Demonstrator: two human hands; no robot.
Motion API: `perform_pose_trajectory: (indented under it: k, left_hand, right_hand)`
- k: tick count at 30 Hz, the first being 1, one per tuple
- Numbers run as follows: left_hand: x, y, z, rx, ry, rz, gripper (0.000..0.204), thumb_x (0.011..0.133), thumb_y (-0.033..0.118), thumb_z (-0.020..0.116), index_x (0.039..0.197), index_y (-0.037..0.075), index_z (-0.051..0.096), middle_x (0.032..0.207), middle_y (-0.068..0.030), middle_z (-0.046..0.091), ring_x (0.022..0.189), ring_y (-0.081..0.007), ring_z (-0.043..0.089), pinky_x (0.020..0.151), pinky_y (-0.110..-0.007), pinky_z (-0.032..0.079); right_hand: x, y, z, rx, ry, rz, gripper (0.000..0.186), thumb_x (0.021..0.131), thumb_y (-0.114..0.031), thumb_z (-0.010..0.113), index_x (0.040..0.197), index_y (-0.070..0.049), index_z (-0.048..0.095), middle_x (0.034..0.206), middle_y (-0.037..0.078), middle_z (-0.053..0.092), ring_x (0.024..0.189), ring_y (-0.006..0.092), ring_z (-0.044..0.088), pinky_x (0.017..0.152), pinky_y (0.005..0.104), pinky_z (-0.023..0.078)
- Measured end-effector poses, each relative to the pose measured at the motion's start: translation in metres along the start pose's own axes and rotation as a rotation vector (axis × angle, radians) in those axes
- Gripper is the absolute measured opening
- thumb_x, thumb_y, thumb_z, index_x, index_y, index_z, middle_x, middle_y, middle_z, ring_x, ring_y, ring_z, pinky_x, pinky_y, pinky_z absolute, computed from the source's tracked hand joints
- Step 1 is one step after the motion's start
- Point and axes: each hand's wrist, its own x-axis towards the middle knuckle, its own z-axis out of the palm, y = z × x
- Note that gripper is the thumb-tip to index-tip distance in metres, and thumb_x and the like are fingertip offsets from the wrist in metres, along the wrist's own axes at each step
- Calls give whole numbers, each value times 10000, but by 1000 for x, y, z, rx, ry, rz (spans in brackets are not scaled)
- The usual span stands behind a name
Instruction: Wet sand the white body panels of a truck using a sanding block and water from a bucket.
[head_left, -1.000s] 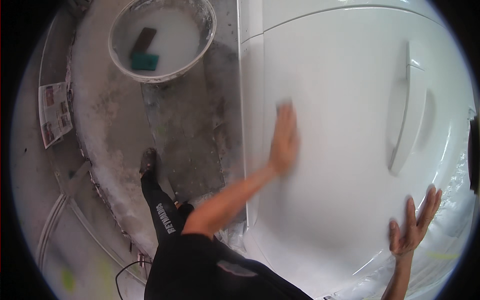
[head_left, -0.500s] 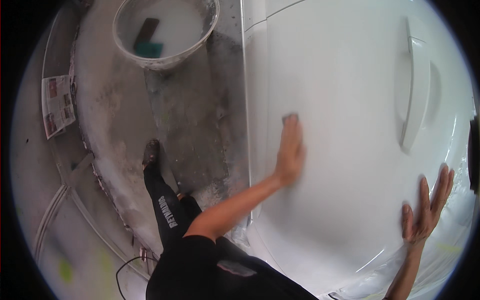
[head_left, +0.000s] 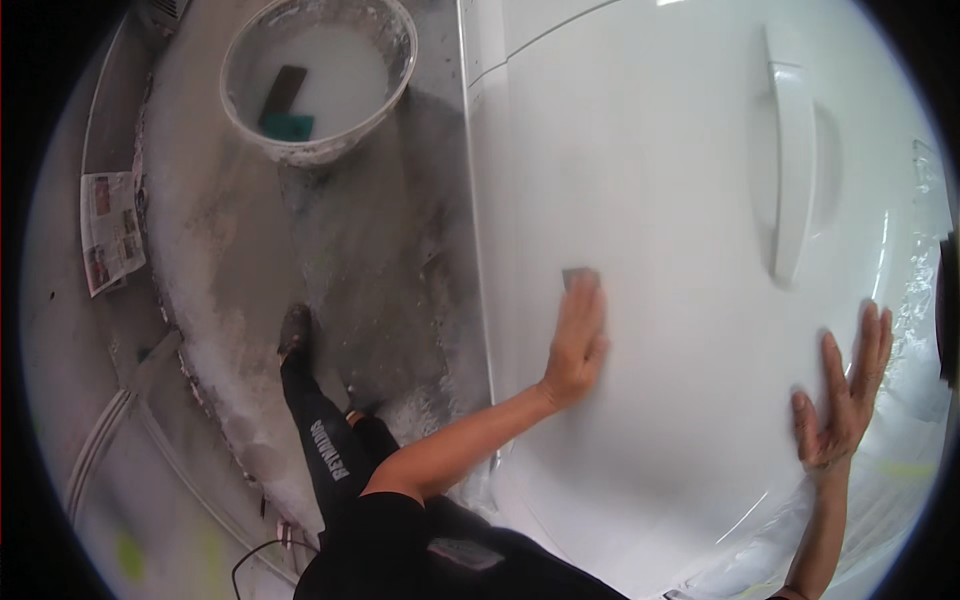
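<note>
A large white car door [head_left: 650, 180] fills the middle and right, its long handle [head_left: 794, 170] standing out toward the right. My left hand [head_left: 576, 345] presses nearly flat on the panel, fingers together over a small dark-grey piece of sandpaper [head_left: 574, 275]. Only a corner of that sheet pokes out past the fingertips; the rest lies hidden under them. Below the handle, my right hand [head_left: 842, 405] rests on the white surface with fingers spread, holding nothing.
On the wet grey floor stands a white bucket [head_left: 318, 150] of cloudy water with a dark block [head_left: 284, 92] and a green pad [head_left: 287, 127] inside. Newspaper [head_left: 112, 228] hangs at the left. Clear plastic sheeting [head_left: 905, 400] borders the panel at right. My shoe [head_left: 295, 328] is on the floor.
The left hand has slid a little down the door with the sandpaper, more of which shows. The view has shifted slightly; the right hand remains spread on the surface.
</note>
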Motion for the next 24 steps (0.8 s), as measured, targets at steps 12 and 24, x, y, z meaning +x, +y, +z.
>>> perform_pose_trajectory:
  k: [12, 24]
  left_hand:
    - [50, 26, 7, 85, 2, 171, 569, 1080, 89, 513, 1637, -4, 447, 1753, -241, 315, 1653, -406, 231, 1349, -518, 171]
    - [193, 83, 10, 13, 63, 255, 535, 1128, 167, 477, 1635, 0, 443, 1745, -238, 330, 1642, -396, 265, 1348, -501, 164]
  right_hand:
    - [2, -3, 2, 11, 75, 74, 574, 890, -258, 734, 1454, -157, 714, 1727, 197, 403, 1638, 427, 283, 1325, 630, 196]
    - [-8, -4, -1, 15, 108, 85, 540, 899, -236, 730, 1435, -171, 731, 1723, 157, 425, 1645, 386, 285, 1338, 594, 201]
